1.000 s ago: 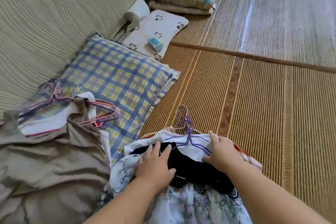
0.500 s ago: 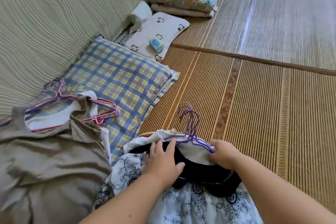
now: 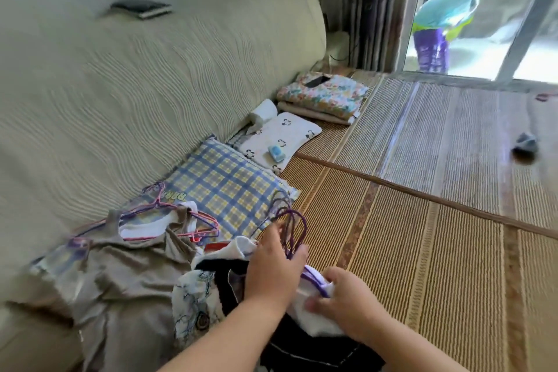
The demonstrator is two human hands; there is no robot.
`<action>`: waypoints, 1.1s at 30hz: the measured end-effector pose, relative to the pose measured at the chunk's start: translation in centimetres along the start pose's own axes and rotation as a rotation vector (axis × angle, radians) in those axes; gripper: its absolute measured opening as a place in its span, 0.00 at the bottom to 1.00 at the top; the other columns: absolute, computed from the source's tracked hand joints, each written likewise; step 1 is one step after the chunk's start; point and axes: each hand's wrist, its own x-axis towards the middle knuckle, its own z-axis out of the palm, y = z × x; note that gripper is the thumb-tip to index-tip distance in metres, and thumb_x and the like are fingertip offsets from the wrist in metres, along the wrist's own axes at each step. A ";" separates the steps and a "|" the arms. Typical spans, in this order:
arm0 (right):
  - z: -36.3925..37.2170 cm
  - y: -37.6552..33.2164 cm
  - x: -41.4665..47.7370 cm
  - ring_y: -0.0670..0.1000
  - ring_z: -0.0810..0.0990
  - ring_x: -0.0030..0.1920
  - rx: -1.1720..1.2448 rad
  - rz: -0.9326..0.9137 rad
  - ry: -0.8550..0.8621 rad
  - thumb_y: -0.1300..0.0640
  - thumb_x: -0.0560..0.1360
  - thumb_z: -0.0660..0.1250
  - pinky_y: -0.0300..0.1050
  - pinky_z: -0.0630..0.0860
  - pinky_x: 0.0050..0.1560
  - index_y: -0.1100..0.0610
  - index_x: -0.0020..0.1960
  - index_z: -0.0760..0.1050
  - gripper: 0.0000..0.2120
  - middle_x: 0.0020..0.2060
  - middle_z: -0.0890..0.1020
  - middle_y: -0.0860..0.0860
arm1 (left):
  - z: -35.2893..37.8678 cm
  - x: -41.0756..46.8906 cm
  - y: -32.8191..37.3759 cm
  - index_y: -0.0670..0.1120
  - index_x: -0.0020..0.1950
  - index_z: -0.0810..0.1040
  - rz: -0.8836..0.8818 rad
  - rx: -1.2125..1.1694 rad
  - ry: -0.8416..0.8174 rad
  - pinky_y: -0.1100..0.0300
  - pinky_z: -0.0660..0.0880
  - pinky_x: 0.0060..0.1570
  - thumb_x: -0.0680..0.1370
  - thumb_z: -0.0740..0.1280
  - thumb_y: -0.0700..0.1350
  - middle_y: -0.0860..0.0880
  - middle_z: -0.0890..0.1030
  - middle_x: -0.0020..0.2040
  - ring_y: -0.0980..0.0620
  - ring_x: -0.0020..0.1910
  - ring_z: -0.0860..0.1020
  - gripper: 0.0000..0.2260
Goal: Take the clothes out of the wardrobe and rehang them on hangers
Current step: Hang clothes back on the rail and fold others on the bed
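Note:
A bundle of purple wire hangers (image 3: 290, 228) sticks up from a pile of clothes at the bottom centre. My left hand (image 3: 270, 269) is closed around the hanger hooks. My right hand (image 3: 347, 300) pinches a white garment (image 3: 314, 320) beside a purple hanger arm. Under them lie a black garment (image 3: 229, 284) and a white cloth with dark floral print (image 3: 193, 305). To the left, a brown shirt (image 3: 129, 287) lies flat on pink and purple hangers (image 3: 181, 220).
A plaid pillow (image 3: 223, 190) and a white printed pillow (image 3: 280, 137) lie along the beige sofa back (image 3: 136, 93). Folded floral bedding (image 3: 323, 96) sits further back. Woven bamboo mats (image 3: 422, 235) cover the surface to the right. A small dark object (image 3: 525, 142) lies far right.
The view has tilted up, showing the sofa top and doorway. My left hand moved from the black garment up to grip the purple hanger hooks. My right hand slid down onto the white cloth.

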 end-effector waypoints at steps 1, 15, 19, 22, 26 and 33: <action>-0.5 -1.1 -1.3 0.41 0.77 0.41 -0.008 -0.034 -0.004 0.44 0.66 0.74 0.35 0.74 0.42 0.45 0.43 0.72 0.13 0.39 0.79 0.44 | -0.9 -0.5 1.0 0.47 0.71 0.65 0.000 -0.012 0.038 0.60 0.69 0.60 0.77 0.66 0.52 0.49 0.75 0.63 0.51 0.61 0.74 0.25; -13.3 -19.7 -26.4 0.41 0.73 0.33 -0.047 -0.634 -0.126 0.56 0.66 0.74 0.33 0.70 0.35 0.50 0.48 0.73 0.14 0.35 0.75 0.44 | -25.8 -18.1 19.1 0.49 0.48 0.82 -0.009 -0.318 0.714 0.61 0.71 0.49 0.78 0.66 0.49 0.50 0.83 0.44 0.52 0.47 0.80 0.06; -16.1 -23.8 -31.7 0.44 0.78 0.38 -0.039 -0.717 -0.303 0.60 0.67 0.74 0.34 0.74 0.39 0.51 0.52 0.76 0.15 0.40 0.80 0.48 | -30.1 -23.2 22.5 0.57 0.37 0.78 -0.025 -0.491 0.826 0.55 0.74 0.57 0.78 0.65 0.39 0.56 0.82 0.42 0.52 0.49 0.80 0.14; -16.8 -26.3 -34.8 0.46 0.82 0.44 0.062 -0.748 -0.420 0.55 0.72 0.71 0.40 0.78 0.48 0.50 0.53 0.78 0.10 0.47 0.84 0.49 | -32.0 -27.2 23.9 0.56 0.37 0.78 0.003 -0.494 0.880 0.53 0.74 0.59 0.78 0.65 0.38 0.54 0.82 0.43 0.52 0.50 0.80 0.14; -15.4 -27.8 -38.6 0.47 0.78 0.37 -0.075 -0.789 -0.387 0.48 0.76 0.66 0.45 0.75 0.45 0.55 0.45 0.80 0.11 0.40 0.84 0.51 | -32.9 -31.6 25.2 0.55 0.38 0.78 0.068 -0.463 0.913 0.51 0.75 0.58 0.77 0.64 0.37 0.53 0.83 0.42 0.51 0.48 0.81 0.14; -11.7 -25.9 -46.2 0.48 0.78 0.37 0.021 -0.868 -0.535 0.55 0.73 0.70 0.43 0.74 0.44 0.60 0.45 0.81 0.08 0.36 0.82 0.53 | -33.1 -41.4 26.6 0.56 0.41 0.78 0.108 -0.448 0.933 0.58 0.76 0.57 0.78 0.63 0.37 0.57 0.83 0.44 0.56 0.50 0.82 0.14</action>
